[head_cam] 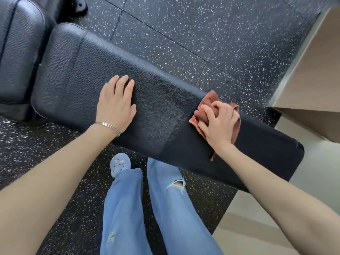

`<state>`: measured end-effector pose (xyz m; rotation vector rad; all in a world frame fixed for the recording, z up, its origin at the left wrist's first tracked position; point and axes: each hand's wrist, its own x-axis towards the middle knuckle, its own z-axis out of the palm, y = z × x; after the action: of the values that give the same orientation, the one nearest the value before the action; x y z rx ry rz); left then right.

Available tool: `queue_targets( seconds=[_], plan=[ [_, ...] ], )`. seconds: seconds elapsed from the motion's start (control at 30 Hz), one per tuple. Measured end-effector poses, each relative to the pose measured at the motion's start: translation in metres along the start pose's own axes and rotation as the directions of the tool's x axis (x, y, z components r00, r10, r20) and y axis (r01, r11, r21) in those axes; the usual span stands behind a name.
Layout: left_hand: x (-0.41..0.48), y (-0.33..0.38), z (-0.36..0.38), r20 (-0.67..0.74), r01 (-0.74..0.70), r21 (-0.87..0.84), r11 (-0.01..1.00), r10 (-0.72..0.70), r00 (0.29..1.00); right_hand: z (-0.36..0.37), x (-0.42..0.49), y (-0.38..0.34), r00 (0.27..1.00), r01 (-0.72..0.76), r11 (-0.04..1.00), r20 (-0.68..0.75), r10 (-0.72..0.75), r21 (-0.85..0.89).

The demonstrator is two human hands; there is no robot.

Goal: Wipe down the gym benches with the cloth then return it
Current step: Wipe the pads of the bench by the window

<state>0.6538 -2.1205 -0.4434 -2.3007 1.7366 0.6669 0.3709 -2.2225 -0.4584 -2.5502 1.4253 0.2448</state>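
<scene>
Fingers of right hand (219, 124) clutch one cloth (209, 100); left hand (116, 103) flat, open on bench (156, 107).

We see a speckled floor (184, 30), ripped jeans (165, 208), a blue shoe (119, 163), a bangle (108, 127) and a beige wall (312, 70).

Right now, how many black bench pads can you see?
2. The long pad runs across the middle, with the left hand flat on it and the right hand pressing the cloth. A second pad sits at the far left, partly cut off.
</scene>
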Motion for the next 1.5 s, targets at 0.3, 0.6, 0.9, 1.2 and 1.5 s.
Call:
queue_targets(
  seconds=[0.3, 0.6, 0.9, 1.2, 1.5],
  plan=[
    [-0.014, -0.011, 0.009, -0.012, 0.009, -0.035, 0.999, -0.010, 1.000, -0.007, 0.086, -0.124, 0.984, 0.175, 0.984, 0.020, -0.174, -0.041],
    [-0.045, -0.030, 0.020, -0.042, 0.074, -0.111, 0.991, -0.079, 0.996, -0.006, 0.065, -0.094, 0.783, 0.619, 0.783, -0.032, -0.621, -0.065],
    [-0.050, -0.027, 0.032, -0.072, 0.097, -0.125, 0.987, -0.106, 0.992, 0.009, -0.020, -0.036, 0.862, 0.506, 0.861, 0.053, -0.504, -0.046],
    [-0.069, -0.055, 0.039, -0.124, 0.110, -0.134, 0.985, -0.126, 0.984, 0.001, 0.101, -0.196, 0.835, 0.545, 0.826, 0.002, -0.550, -0.147],
    [-0.082, -0.066, 0.044, -0.096, 0.151, -0.134, 0.979, -0.165, 0.982, 0.011, 0.011, -0.115, 0.735, 0.674, 0.736, -0.047, -0.676, -0.053]
  ],
)
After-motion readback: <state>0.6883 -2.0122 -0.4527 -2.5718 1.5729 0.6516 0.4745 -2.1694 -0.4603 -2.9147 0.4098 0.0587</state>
